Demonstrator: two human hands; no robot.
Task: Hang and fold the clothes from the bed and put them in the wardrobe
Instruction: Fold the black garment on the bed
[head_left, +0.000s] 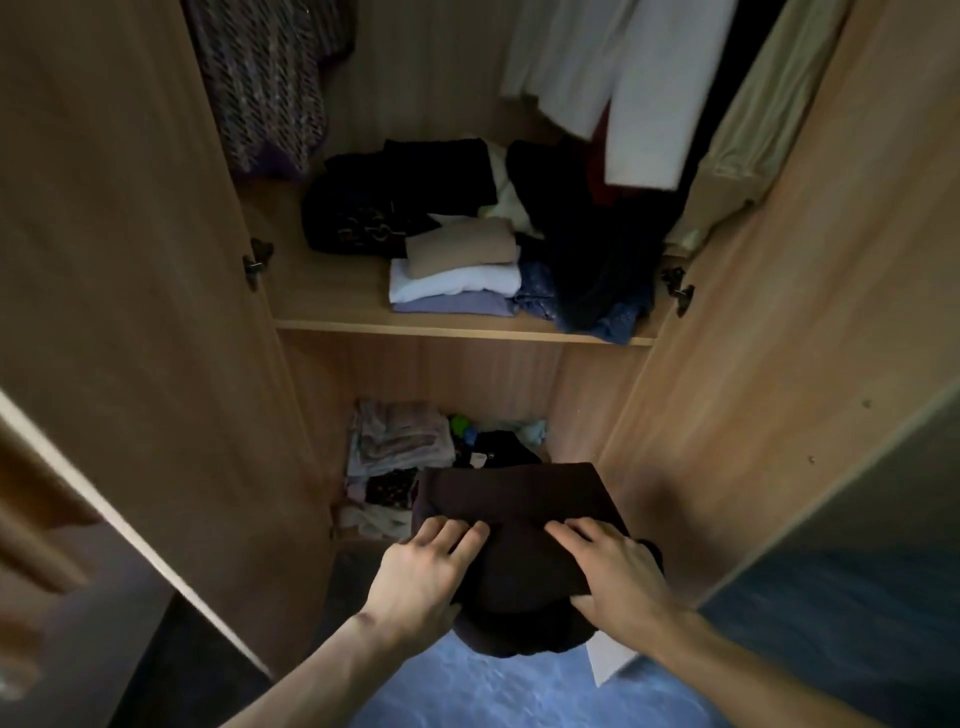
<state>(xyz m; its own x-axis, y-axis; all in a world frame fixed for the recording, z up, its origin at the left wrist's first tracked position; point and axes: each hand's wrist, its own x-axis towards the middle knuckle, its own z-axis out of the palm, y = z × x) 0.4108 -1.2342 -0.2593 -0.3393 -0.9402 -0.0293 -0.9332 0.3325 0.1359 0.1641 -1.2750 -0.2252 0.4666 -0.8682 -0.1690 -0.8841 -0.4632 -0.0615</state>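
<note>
While both hands carry it, the folded dark garment (519, 499) hangs in front of the open wardrobe, head view only. The left hand (428, 574) lays its fingers flat-ish over the near top of the cloth; its thumb is hidden, probably underneath. The right hand (615, 571) does the same, and its thumb shows pinching the lower fold from below. So both hands grip the garment, neither is free.

The garment's long axis runs crosswise, from one hand to the other, and its far edge sticks out ahead of the fingertips toward the wardrobe. Both hands are about equally near the opening.

Just past that far edge and lower sits the bottom compartment (571, 395), already holding mixed clothes (400, 441) on the left-hand side. Farther ahead of the fingertips and higher is the shelf (332, 291), with a folded stack (457, 275) in the middle. Bare board shows beyond the left fingers, beside the stack.

The left door (130, 260) and right door (779, 260) flank the hands on both sides, so the path looks straight forward. Likely risk: the fold slipping open when set down.
</note>
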